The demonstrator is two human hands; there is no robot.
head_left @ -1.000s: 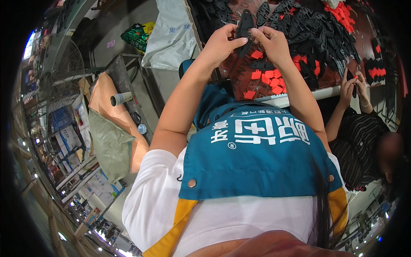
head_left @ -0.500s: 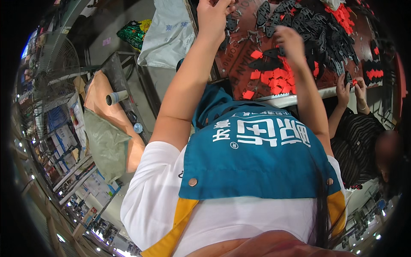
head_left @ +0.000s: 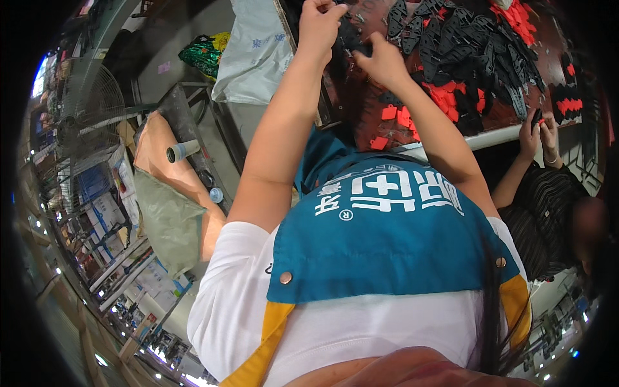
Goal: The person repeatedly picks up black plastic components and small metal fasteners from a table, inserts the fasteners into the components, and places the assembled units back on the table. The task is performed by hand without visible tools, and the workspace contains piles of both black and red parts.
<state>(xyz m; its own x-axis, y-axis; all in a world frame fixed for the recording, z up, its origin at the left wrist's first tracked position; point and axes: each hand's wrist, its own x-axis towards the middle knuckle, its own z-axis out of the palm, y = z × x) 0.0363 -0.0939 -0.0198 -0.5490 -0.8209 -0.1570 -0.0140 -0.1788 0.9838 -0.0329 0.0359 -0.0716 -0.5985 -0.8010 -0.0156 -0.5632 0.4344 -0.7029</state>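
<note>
My left hand [head_left: 320, 29] is over the upper left of the table, its thumb and fingers pinched together; what they hold, if anything, is too small to make out. Just right of it, my right hand [head_left: 385, 62] has its thumb and forefinger around the edge of a dark part [head_left: 362, 49] that looks like one of the black plastic plates. A heap of black plastic plates [head_left: 445, 42] with holes lies beyond my right hand. Red plastic pieces [head_left: 446, 98] lie scattered near my right forearm, with a few more [head_left: 389, 113] by the table's near edge.
A co-worker's hands [head_left: 538, 132] hold a small black and red part at the right edge of the table. Another red pile [head_left: 518, 20] lies at the far right. Left of the table are a white sack [head_left: 255, 58], a cup [head_left: 182, 150] and a fan [head_left: 87, 106].
My right hand has moved left from above the plates and red pieces to beside my left hand. My left hand stays pinched in nearly the same place.
</note>
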